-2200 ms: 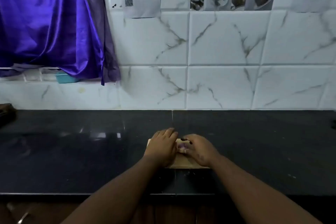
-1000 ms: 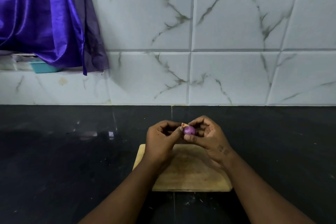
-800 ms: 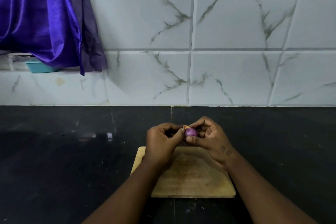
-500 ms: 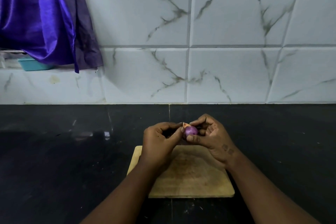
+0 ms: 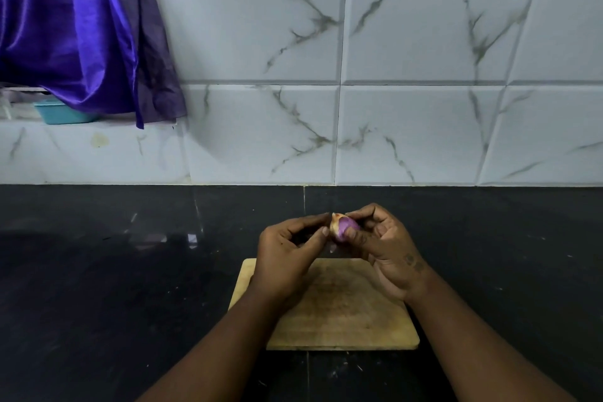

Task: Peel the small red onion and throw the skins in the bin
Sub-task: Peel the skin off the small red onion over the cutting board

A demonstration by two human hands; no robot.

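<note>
Purple onion (image 5: 345,227) — half-hidden by fingers (image 5: 354,233)

Head camera looks forward and down, close over the counter (image 5: 98,287).

A cutting board (image 5: 339,313) is laid on the counter (image 5: 114,287), near its front edge. The onion (image 5: 343,226) is held above the board's far edge, between the left hand (image 5: 287,258) and right hand (image 5: 388,248). Behind the counter a tiled wall (image 5: 408,91) is set, with a curtain (image 5: 75,26) hung at its left.

Both forearms are bare and sleeveless; the right hand (image 5: 390,250) bears small dark markings near its wrist.
</note>
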